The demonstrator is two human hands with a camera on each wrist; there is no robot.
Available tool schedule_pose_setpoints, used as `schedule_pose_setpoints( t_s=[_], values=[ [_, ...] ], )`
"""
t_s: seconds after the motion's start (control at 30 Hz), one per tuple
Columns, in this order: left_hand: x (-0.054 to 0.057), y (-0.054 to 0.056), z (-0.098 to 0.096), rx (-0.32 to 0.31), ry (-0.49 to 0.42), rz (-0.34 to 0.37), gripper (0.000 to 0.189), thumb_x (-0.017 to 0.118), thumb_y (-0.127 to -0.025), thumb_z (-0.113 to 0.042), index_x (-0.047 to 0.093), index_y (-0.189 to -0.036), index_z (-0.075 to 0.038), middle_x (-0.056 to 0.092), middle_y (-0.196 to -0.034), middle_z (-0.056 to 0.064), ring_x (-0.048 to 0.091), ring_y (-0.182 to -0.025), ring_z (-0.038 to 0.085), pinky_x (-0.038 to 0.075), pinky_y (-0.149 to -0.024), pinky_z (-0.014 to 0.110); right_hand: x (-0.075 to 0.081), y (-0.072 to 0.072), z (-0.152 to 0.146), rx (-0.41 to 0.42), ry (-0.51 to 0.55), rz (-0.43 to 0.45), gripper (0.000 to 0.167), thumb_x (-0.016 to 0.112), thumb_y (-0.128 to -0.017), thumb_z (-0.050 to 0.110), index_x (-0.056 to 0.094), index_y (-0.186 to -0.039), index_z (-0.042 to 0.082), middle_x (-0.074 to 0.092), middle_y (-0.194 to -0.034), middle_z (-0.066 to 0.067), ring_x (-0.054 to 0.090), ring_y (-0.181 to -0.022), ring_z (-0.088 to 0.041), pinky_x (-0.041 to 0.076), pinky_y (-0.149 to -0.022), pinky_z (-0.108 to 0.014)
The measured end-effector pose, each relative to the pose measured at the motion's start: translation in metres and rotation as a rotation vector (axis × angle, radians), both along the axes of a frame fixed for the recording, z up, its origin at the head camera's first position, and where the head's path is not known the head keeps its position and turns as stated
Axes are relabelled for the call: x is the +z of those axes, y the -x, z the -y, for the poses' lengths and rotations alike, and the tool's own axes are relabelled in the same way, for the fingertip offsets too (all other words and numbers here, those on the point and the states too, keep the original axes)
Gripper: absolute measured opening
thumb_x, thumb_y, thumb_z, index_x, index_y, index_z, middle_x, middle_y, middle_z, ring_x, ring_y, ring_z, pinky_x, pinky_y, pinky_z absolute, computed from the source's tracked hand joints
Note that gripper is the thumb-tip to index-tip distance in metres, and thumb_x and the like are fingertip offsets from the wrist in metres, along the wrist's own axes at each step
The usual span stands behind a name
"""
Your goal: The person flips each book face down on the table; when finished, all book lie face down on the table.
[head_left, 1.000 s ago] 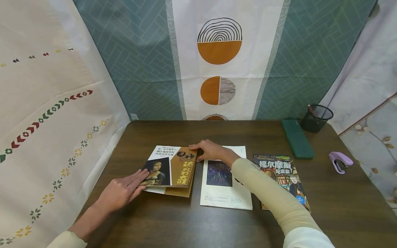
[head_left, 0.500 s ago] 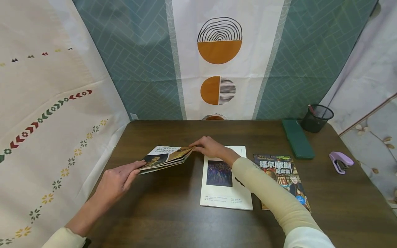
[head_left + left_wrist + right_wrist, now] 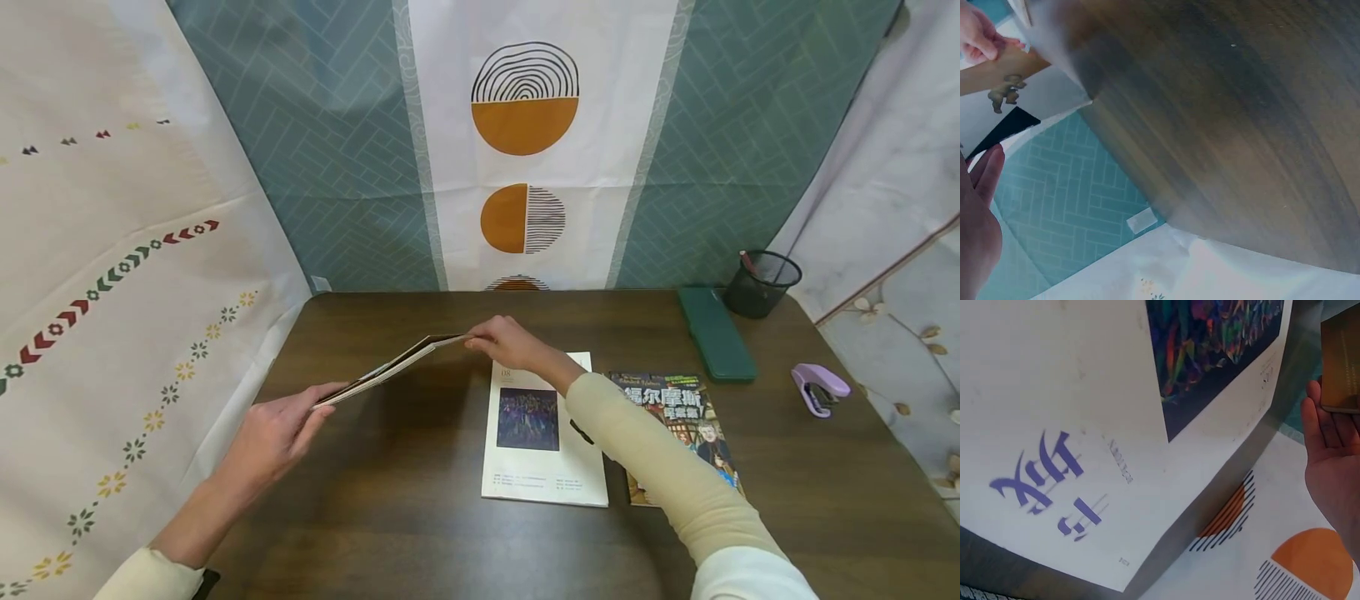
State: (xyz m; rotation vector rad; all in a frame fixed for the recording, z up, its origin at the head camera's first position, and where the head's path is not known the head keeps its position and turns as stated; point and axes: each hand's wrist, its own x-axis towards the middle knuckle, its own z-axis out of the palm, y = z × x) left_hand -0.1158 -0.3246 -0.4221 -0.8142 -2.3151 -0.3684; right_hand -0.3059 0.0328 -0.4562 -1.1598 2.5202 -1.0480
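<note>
Both hands hold a thin book (image 3: 396, 365) raised above the table, its page edges toward the head camera. My left hand (image 3: 273, 429) pinches its near left edge, thumb below and fingers above. The far right edge is gripped by my right hand (image 3: 507, 343). The left wrist view shows the white and brown underside of the book (image 3: 1047, 90). In the right wrist view, the fingers of the right hand (image 3: 1335, 459) lie under its brown part. A white magazine (image 3: 543, 475) with a dark picture lies below the right forearm.
A colorful comic book (image 3: 678, 417), partly covered by the right sleeve, lies right of the magazine. Farther right are a green case (image 3: 717, 335), a black mesh pen cup (image 3: 759, 287) and a purple stapler (image 3: 820, 387). Curtains hang behind the brown table (image 3: 390, 517).
The book has risen off the table and tilted, from its cover showing to nearly edge-on. The left hand moved from resting on the cover to pinching its edge; the right hand lifted slightly.
</note>
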Motion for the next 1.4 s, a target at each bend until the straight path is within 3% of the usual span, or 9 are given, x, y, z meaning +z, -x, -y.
schedule_pose_setpoints(
  t_s=[0.1, 0.23, 0.4, 0.5, 0.57, 0.67, 0.8, 1.13, 1.4],
  values=[
    [0.006, 0.0, -0.001, -0.003, -0.029, -0.03, 0.044, 0.048, -0.114, -0.044, 0.078, -0.119, -0.013, 0.068, -0.075, -0.011, 0.052, -0.058, 0.003, 0.05, -0.053, 0.031, 0.004, -0.001, -0.001, -0.008, 0.021, 0.005, 0.022, 0.065, -0.107, 0.011, 0.078, -0.116, -0.004, 0.077, -0.097, -0.019, 0.054, -0.072, -0.016, 0.043, -0.066, -0.027],
    [0.014, 0.0, -0.002, 0.018, -0.056, -0.067, 0.047, 0.051, -0.113, -0.046, 0.08, -0.11, -0.008, 0.073, -0.077, -0.004, 0.06, -0.057, 0.007, 0.053, -0.053, 0.034, 0.008, -0.003, -0.003, -0.039, 0.05, 0.018, 0.021, 0.067, -0.106, 0.012, 0.078, -0.115, -0.004, 0.078, -0.103, -0.019, 0.057, -0.077, -0.018, 0.045, -0.069, -0.029],
    [0.02, 0.001, -0.001, 0.072, -0.103, -0.104, 0.049, 0.054, -0.111, -0.048, 0.081, -0.105, -0.008, 0.076, -0.078, 0.0, 0.066, -0.057, 0.013, 0.053, -0.052, 0.038, 0.011, -0.008, -0.003, -0.11, 0.095, 0.022, 0.019, 0.07, -0.104, 0.013, 0.079, -0.114, -0.001, 0.077, -0.101, -0.015, 0.059, -0.08, -0.019, 0.051, -0.073, -0.029],
    [0.024, 0.002, -0.001, 0.086, -0.16, -0.099, 0.046, 0.058, -0.109, -0.047, 0.083, -0.105, -0.008, 0.077, -0.078, 0.0, 0.065, -0.057, 0.012, 0.052, -0.052, 0.032, 0.014, -0.011, -0.005, -0.163, 0.131, 0.01, 0.016, 0.073, -0.102, 0.011, 0.08, -0.112, 0.0, 0.077, -0.097, -0.012, 0.059, -0.079, -0.019, 0.052, -0.072, -0.029],
    [0.026, 0.002, -0.001, 0.075, -0.211, -0.076, 0.036, 0.068, -0.106, -0.039, 0.084, -0.105, -0.007, 0.079, -0.082, 0.002, 0.066, -0.058, 0.009, 0.05, -0.052, 0.024, 0.017, -0.013, -0.006, -0.194, 0.148, -0.006, 0.014, 0.075, -0.1, 0.009, 0.08, -0.11, 0.001, 0.077, -0.096, -0.01, 0.059, -0.078, -0.019, 0.052, -0.072, -0.029],
    [0.029, 0.003, -0.002, 0.064, -0.277, -0.035, 0.015, 0.084, -0.093, -0.015, 0.084, -0.106, -0.006, 0.08, -0.085, 0.005, 0.066, -0.061, 0.002, 0.048, -0.055, 0.012, 0.021, -0.015, -0.008, -0.235, 0.172, -0.01, 0.012, 0.077, -0.098, 0.007, 0.081, -0.108, 0.002, 0.078, -0.094, -0.008, 0.061, -0.078, -0.02, 0.05, -0.072, -0.029],
    [0.033, 0.004, -0.005, 0.077, -0.361, 0.016, 0.032, 0.09, -0.075, 0.01, 0.085, -0.103, -0.004, 0.081, -0.086, 0.008, 0.07, -0.073, -0.008, 0.05, -0.065, 0.005, 0.026, -0.017, -0.012, -0.26, 0.218, 0.028, 0.01, 0.076, -0.097, 0.004, 0.08, -0.106, 0.0, 0.078, -0.094, -0.008, 0.069, -0.082, -0.022, 0.054, -0.076, -0.029],
    [0.036, -0.001, -0.009, 0.21, -0.52, 0.164, 0.024, 0.089, -0.082, 0.006, 0.084, -0.104, -0.003, 0.08, -0.089, 0.014, 0.066, -0.079, -0.017, 0.049, -0.069, 0.004, 0.039, -0.018, -0.017, -0.261, 0.347, 0.145, 0.011, 0.073, -0.099, -0.001, 0.078, -0.108, -0.003, 0.078, -0.097, -0.014, 0.076, -0.094, -0.037, 0.062, -0.085, -0.036],
    [0.031, -0.003, -0.009, 0.333, -0.634, 0.355, 0.02, 0.084, -0.09, -0.001, 0.082, -0.11, 0.002, 0.079, -0.096, 0.021, 0.069, -0.078, -0.013, 0.053, -0.067, 0.008, 0.046, -0.021, -0.019, -0.279, 0.378, 0.198, 0.017, 0.074, -0.099, 0.002, 0.078, -0.115, -0.003, 0.078, -0.1, -0.016, 0.075, -0.085, -0.025, 0.063, -0.082, -0.038]
  ],
)
